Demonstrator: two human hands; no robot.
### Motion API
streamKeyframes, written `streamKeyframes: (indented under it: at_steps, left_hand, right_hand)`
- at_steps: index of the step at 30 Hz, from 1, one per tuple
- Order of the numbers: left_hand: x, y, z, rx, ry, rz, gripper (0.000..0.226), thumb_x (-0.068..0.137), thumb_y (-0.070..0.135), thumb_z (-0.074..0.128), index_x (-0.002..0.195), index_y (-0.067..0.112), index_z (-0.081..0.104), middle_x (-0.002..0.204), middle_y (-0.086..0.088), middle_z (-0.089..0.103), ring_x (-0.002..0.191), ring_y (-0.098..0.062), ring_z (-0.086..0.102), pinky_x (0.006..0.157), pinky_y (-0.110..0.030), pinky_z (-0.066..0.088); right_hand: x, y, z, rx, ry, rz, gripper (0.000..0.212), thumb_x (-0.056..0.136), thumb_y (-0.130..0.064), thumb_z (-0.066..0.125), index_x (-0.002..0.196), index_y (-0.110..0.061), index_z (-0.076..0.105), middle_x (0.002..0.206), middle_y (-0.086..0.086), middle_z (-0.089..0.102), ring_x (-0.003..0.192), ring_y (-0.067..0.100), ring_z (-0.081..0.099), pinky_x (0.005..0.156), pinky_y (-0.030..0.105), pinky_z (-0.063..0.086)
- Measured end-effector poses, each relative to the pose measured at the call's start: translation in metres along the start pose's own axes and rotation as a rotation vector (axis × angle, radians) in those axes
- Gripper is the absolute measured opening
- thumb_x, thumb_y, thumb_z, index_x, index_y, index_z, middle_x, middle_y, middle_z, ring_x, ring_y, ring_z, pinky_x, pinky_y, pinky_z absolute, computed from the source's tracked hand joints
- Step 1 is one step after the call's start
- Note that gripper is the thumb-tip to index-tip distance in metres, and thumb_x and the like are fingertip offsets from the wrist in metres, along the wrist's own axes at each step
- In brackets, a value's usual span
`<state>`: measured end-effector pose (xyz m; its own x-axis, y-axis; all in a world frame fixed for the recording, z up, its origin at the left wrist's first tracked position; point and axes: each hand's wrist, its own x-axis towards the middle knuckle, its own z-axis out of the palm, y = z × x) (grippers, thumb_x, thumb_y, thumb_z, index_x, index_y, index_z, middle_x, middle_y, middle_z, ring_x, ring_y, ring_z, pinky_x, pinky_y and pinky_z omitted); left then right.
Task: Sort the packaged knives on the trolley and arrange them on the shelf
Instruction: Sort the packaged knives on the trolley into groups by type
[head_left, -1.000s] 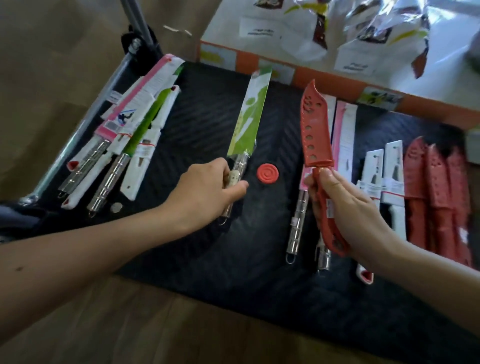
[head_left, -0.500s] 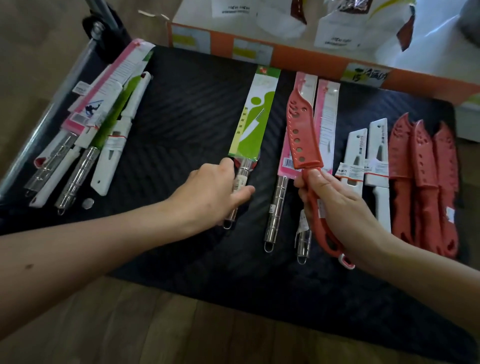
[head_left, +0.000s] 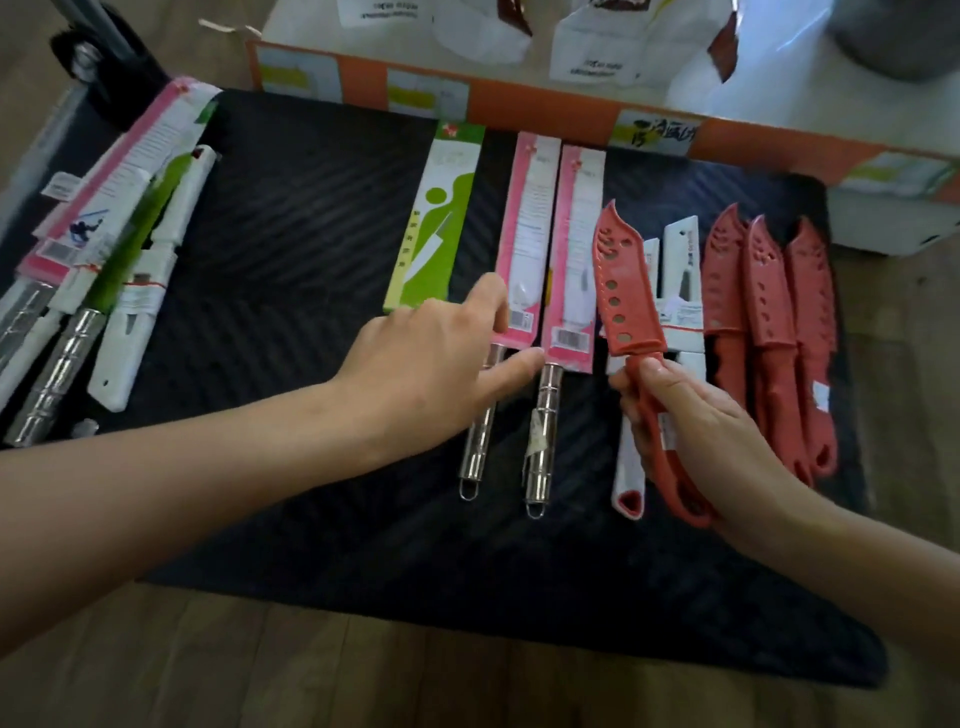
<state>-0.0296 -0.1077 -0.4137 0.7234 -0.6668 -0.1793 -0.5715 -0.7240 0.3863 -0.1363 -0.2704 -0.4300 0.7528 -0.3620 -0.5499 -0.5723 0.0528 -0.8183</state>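
Observation:
The trolley's black mat (head_left: 311, 218) carries rows of packaged knives. My right hand (head_left: 691, 431) grips the handle of a red sheathed knife (head_left: 621, 291), held tilted above the white-sheathed knives (head_left: 680, 270). My left hand (head_left: 431, 364) lies palm down with fingers spread over the hidden handle of the green-carded knife (head_left: 439, 228). Its index finger and thumb touch the nearer pink-carded knife (head_left: 524, 223). A second pink-carded knife (head_left: 576, 249) lies just right of it. Three red sheathed knives (head_left: 763, 291) lie side by side at the right.
A mixed pile of pink, green and white packaged knives (head_left: 119, 234) lies at the mat's left end, below the trolley handle (head_left: 98, 57). An orange-and-white box (head_left: 519, 104) with bagged goods borders the far side. Wooden floor runs along the near edge.
The green-carded knife has slid right, up against the pink ones, and my left hand has opened over it. My right hand has carried the red knife to the right, over the white-sheathed knives.

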Motion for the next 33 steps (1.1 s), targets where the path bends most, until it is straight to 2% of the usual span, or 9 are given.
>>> streamKeyframes:
  at_steps: [5, 8, 14, 17, 20, 22, 25, 27, 33]
  left_hand:
    - [0.009, 0.026, 0.010, 0.001, -0.018, 0.093, 0.050, 0.074, 0.065, 0.026, 0.099, 0.024, 0.039, 0.066, 0.006, 0.053, 0.064, -0.021, 0.057, 0.064, -0.037, 0.049]
    - [0.017, 0.042, 0.017, -0.013, -0.031, 0.128, 0.052, 0.073, 0.066, 0.026, 0.100, 0.024, 0.040, 0.070, 0.005, 0.055, 0.067, -0.022, 0.057, 0.068, -0.040, 0.051]
    - [0.032, 0.075, 0.031, -0.004, -0.050, 0.199, 0.043, 0.079, 0.062, 0.030, 0.101, 0.025, 0.038, 0.072, 0.004, 0.058, 0.066, -0.018, 0.056, 0.064, -0.035, 0.047]
    - [0.038, 0.092, 0.037, -0.026, -0.060, 0.235, 0.044, 0.078, 0.062, 0.030, 0.100, 0.025, 0.038, 0.070, 0.005, 0.056, 0.062, -0.012, 0.054, 0.057, -0.032, 0.045]
    - [0.042, 0.103, 0.043, 0.001, -0.044, 0.255, 0.042, 0.078, 0.063, 0.029, 0.098, 0.027, 0.035, 0.070, 0.005, 0.056, 0.061, -0.011, 0.053, 0.053, -0.029, 0.040]
    - [0.044, 0.108, 0.045, 0.010, -0.045, 0.249, 0.044, 0.078, 0.063, 0.029, 0.100, 0.025, 0.037, 0.072, 0.003, 0.057, 0.064, -0.015, 0.054, 0.057, -0.030, 0.045]
    - [0.045, 0.112, 0.048, 0.000, -0.045, 0.243, 0.045, 0.080, 0.061, 0.031, 0.104, 0.024, 0.039, 0.072, 0.003, 0.058, 0.065, -0.016, 0.055, 0.062, -0.032, 0.048]
    - [0.045, 0.112, 0.049, -0.003, -0.040, 0.244, 0.045, 0.080, 0.061, 0.031, 0.105, 0.024, 0.039, 0.072, 0.003, 0.059, 0.064, -0.016, 0.056, 0.063, -0.033, 0.049]
    - [0.045, 0.110, 0.051, 0.054, 0.017, 0.304, 0.049, 0.081, 0.059, 0.032, 0.111, 0.022, 0.044, 0.090, 0.013, 0.053, 0.071, -0.012, 0.051, 0.062, -0.030, 0.046]
  right_hand:
    - [-0.001, 0.011, -0.026, 0.020, 0.083, 0.023, 0.031, 0.095, -0.035, 0.039, 0.077, -0.023, 0.062, 0.065, -0.008, 0.051, 0.057, 0.007, 0.045, 0.060, 0.024, 0.034]
    - [-0.003, 0.013, -0.040, 0.010, 0.104, 0.015, 0.031, 0.096, -0.034, 0.039, 0.078, -0.023, 0.061, 0.064, -0.008, 0.051, 0.055, 0.005, 0.047, 0.059, 0.023, 0.041]
    - [-0.004, 0.015, -0.071, 0.051, 0.090, 0.026, 0.029, 0.095, -0.031, 0.042, 0.075, -0.024, 0.062, 0.050, -0.013, 0.055, 0.049, 0.004, 0.050, 0.053, 0.022, 0.036]
    - [-0.005, 0.009, -0.090, 0.026, 0.043, -0.010, 0.027, 0.093, -0.031, 0.045, 0.075, -0.025, 0.065, 0.059, -0.008, 0.061, 0.058, 0.013, 0.058, 0.062, 0.037, 0.048]
    - [-0.003, 0.005, -0.107, -0.112, 0.069, -0.036, 0.020, 0.090, -0.034, 0.050, 0.084, -0.023, 0.065, 0.082, 0.005, 0.070, 0.076, 0.025, 0.067, 0.081, 0.046, 0.055]
    - [-0.001, 0.005, -0.117, -0.339, 0.071, -0.069, 0.017, 0.088, -0.037, 0.053, 0.094, -0.025, 0.063, 0.089, 0.001, 0.070, 0.080, 0.017, 0.068, 0.079, 0.039, 0.056]
    - [0.001, 0.004, -0.127, -0.521, 0.081, -0.105, 0.018, 0.086, -0.038, 0.057, 0.097, -0.024, 0.055, 0.078, -0.008, 0.063, 0.061, -0.002, 0.060, 0.050, 0.007, 0.045]
    - [0.002, 0.004, -0.131, -0.604, 0.080, -0.116, 0.019, 0.086, -0.040, 0.057, 0.096, -0.026, 0.050, 0.074, -0.010, 0.058, 0.055, -0.002, 0.056, 0.042, 0.003, 0.038]
    - [0.002, 0.012, -0.131, -0.718, 0.114, -0.168, 0.031, 0.082, -0.048, 0.057, 0.099, -0.026, 0.042, 0.072, -0.012, 0.050, 0.059, 0.000, 0.049, 0.046, 0.007, 0.039]
